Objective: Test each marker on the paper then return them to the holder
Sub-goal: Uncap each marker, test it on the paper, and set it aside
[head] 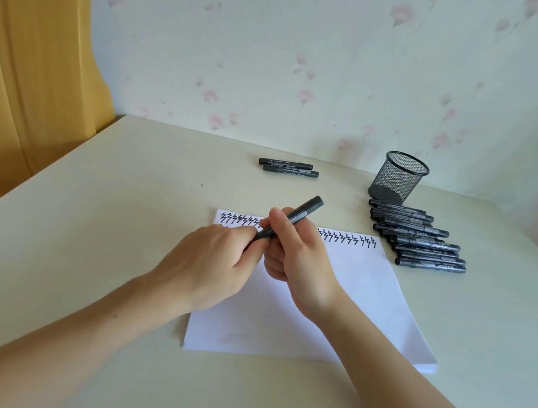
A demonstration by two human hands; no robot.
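Black marker (295, 219) sat tilted, long axis running from lower left up to far right, right hand (295, 255) gripped mid-barrel, left hand (209, 260) pinched its lower end, paper (367, 295) beneath the grip.

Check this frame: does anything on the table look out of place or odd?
Only mildly. The mesh holder stands upright but seems to hold no markers; a row of markers lies beside it, and two more sit apart near the wall. Both hands hold one marker over the paper. Nothing spilled or damaged.
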